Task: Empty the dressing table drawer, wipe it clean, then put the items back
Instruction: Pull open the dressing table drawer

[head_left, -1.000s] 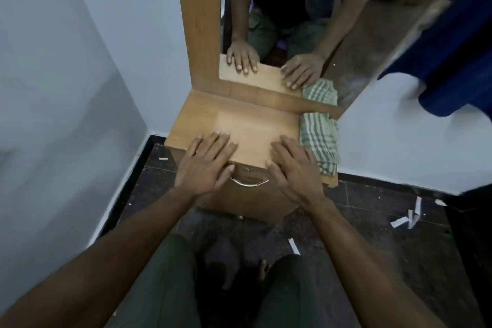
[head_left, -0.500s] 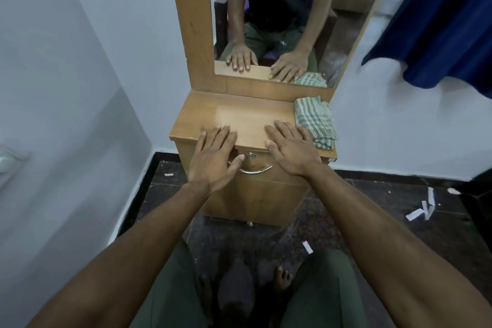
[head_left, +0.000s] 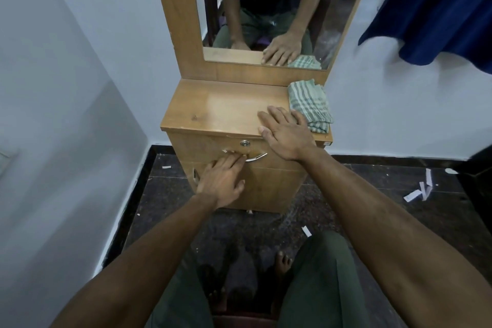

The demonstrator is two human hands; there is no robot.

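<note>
- Chrome handle [head_left: 246,156]: left hand [head_left: 222,185] fingers [head_left: 234,161] lie straight across it, not yet curled, gripping nothing.
- Hook them under, then pull the shut drawer [head_left: 239,152] straight out.
- Right hand [head_left: 286,136], flat and empty on the worktop [head_left: 213,109] beside the folded cloth [head_left: 310,105], should steady the cabinet.

Dim, cool, even light with soft, faint shadows. A pale sheen lies on the worktop [head_left: 229,106] just left of the right hand [head_left: 286,134]. Wide-angle distortion bends the walls [head_left: 66,88] and forearms at the edges; detail is slightly soft throughout.
</note>
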